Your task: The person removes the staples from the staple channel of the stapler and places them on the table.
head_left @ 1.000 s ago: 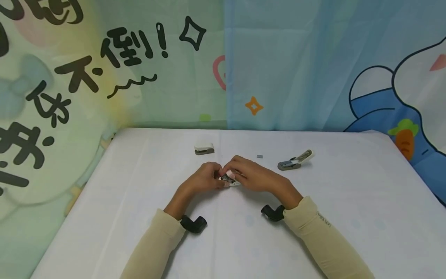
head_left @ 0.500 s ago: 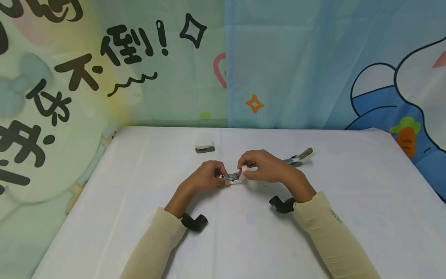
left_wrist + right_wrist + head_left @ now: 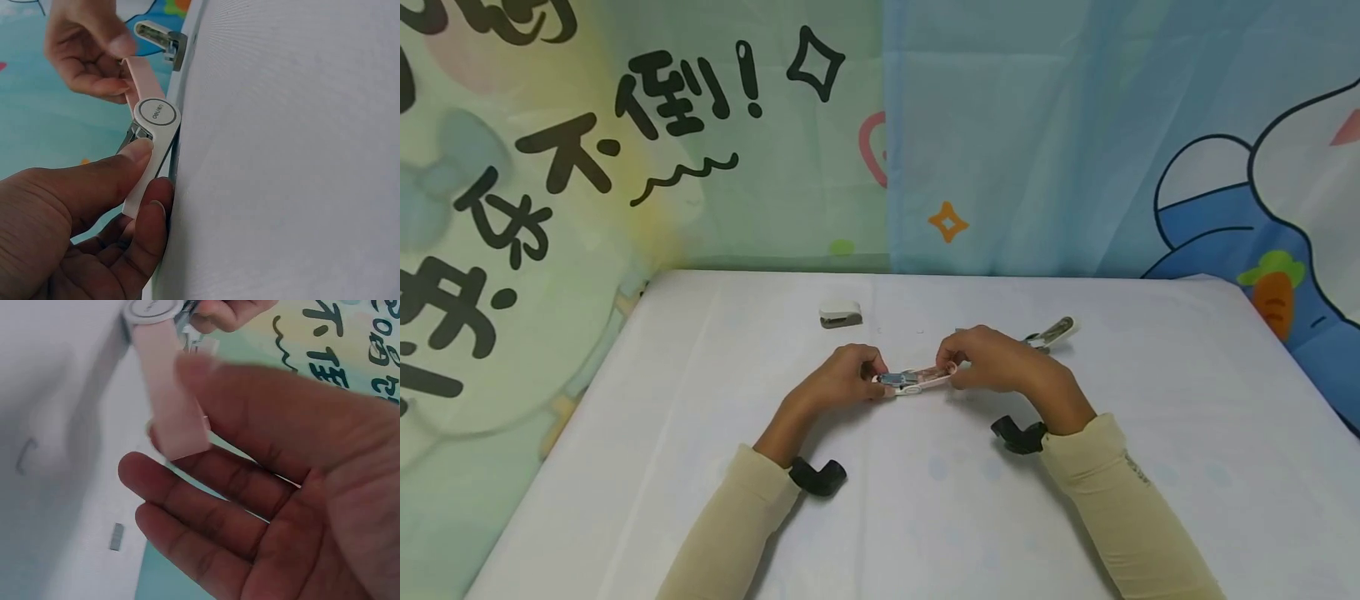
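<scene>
A small pink and white stapler [image 3: 913,387] is swung wide open between the hands, its metal inside facing up. My left hand [image 3: 847,375] pinches the white base between thumb and fingers. The round hinge with lettering shows in the left wrist view on the stapler [image 3: 156,112]. My right hand [image 3: 1000,360] holds the far end of the pink cover [image 3: 172,394] between thumb and forefinger; its other fingers lie below in the right wrist view.
A closed white stapler [image 3: 840,315] stands behind the left hand. Another stapler [image 3: 1052,333], opened out, lies behind the right hand, partly hidden. A short strip of staples [image 3: 117,537] and a loose staple [image 3: 26,455] lie on the white tablecloth [image 3: 700,500].
My right hand has moved to the right, swinging the pink cover out from over the base until the stapler lies nearly straight. My left hand has kept its hold.
</scene>
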Tool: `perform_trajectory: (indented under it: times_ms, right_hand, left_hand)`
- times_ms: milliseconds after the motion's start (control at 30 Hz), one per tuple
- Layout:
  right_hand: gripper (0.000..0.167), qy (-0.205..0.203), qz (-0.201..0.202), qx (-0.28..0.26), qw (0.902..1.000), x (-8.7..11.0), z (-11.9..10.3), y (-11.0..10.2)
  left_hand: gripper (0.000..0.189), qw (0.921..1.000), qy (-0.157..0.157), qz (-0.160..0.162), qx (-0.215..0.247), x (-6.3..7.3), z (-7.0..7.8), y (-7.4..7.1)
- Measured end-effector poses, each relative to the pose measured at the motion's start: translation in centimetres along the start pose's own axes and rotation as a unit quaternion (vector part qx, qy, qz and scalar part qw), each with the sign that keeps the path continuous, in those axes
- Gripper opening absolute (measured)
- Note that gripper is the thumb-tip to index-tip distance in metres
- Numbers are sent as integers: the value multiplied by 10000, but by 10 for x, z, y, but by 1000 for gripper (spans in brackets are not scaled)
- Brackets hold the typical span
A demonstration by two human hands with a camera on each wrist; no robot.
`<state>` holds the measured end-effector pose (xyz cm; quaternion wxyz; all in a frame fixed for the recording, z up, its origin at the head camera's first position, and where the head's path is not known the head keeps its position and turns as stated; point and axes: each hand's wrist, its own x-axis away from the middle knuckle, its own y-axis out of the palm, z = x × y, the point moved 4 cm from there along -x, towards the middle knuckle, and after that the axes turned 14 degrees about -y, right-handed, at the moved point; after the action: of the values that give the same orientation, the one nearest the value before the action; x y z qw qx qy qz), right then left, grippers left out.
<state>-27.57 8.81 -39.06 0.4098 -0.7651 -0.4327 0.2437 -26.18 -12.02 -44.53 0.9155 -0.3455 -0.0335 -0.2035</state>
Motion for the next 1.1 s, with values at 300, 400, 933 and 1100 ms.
perform_trajectory:
  times_ms: [300, 400, 933, 1100]
  right_hand:
    - [12, -792, 1216, 367, 9887, -14, -22, 4]
    - [10, -722, 1046, 474, 9908, -19, -23, 12]
    - [5, -761, 1088, 1660, 9771, -26, -24, 28]
    - [7, -682, 942, 1566, 9808, -28, -23, 29]
  left_hand:
    - [15, 9999, 8, 53, -105, -1, 1, 0]
    - [15, 9999, 11, 42, -102, -1, 1, 0]
    - [15, 10000, -13, 19, -83, 2, 3, -2]
    - [16, 9999, -48, 25, -99, 2, 2, -2]
